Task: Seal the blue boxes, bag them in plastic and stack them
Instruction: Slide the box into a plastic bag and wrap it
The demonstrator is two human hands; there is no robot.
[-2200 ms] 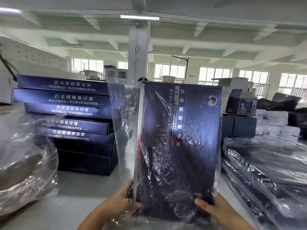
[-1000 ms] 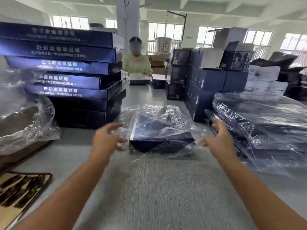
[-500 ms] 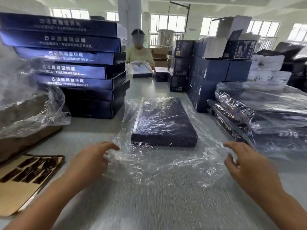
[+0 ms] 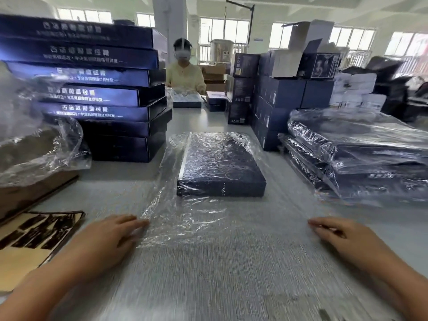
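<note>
A flat dark blue box [image 4: 220, 163] lies on the grey table [image 4: 208, 274] inside a clear plastic bag [image 4: 185, 218], whose loose open end spreads toward me. My left hand [image 4: 102, 242] lies flat on the table, fingertips touching the bag's near left edge. My right hand [image 4: 347, 242] rests flat at the bag's near right edge, fingers straight. On the left stands a tall stack of unbagged blue boxes [image 4: 92, 89]. To the right sits a stack of bagged boxes [image 4: 361, 156].
A cardboard box lined with plastic [image 4: 34, 158] stands at the left, a brown printed sheet [image 4: 30, 237] before it. Dark cartons [image 4: 278, 93] are piled behind the bagged stack. Across the table a person [image 4: 185, 72] handles another box.
I laid the upright bagged box flat on the table. Both hands then slid back toward me along the bag's open end and now rest flat at its near edge.
</note>
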